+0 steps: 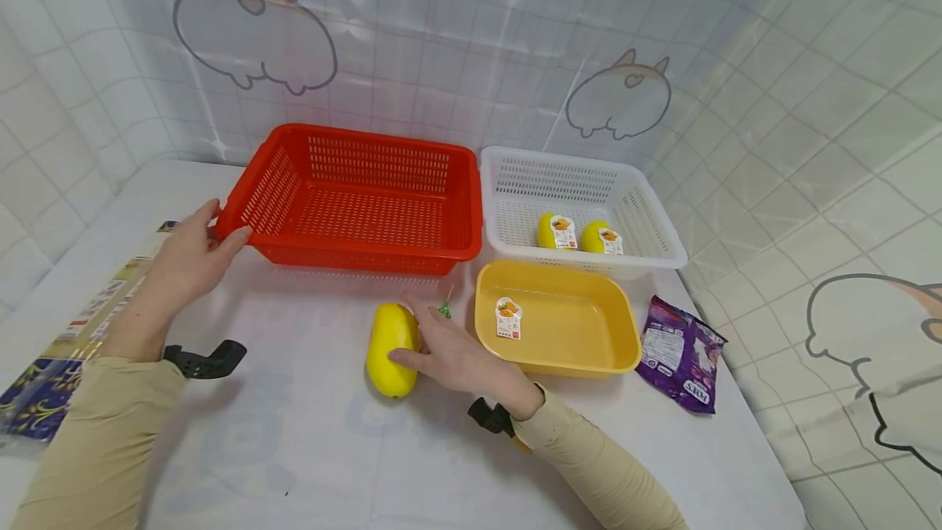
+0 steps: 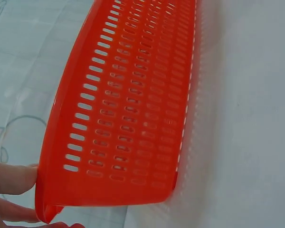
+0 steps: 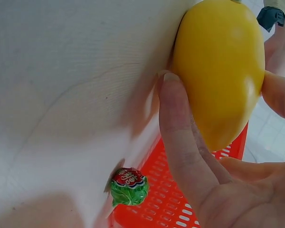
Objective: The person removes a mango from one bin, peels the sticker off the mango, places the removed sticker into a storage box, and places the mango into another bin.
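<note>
A yellow mango (image 1: 392, 350) lies on the white table in front of the red basket (image 1: 368, 256). My right hand (image 1: 459, 354) holds it from the right, thumb on one side and fingers on the other, as the right wrist view shows around the mango (image 3: 221, 71). Close to those fingers is a lollipop in a green and red wrapper (image 3: 129, 186), partly hidden in the head view. My left hand (image 1: 187, 256) grips the rim at the left front corner of the basket, its thumb on the outer edge. Nothing lies inside this basket.
At the back right stands a white basket (image 1: 581, 158) holding two yellow fruits with mango stickers. A yellow tub (image 1: 559, 317) with a similar sticker is in front of it. A purple snack bag (image 1: 680, 354) lies right; a patterned flat package (image 1: 88, 325) lies left.
</note>
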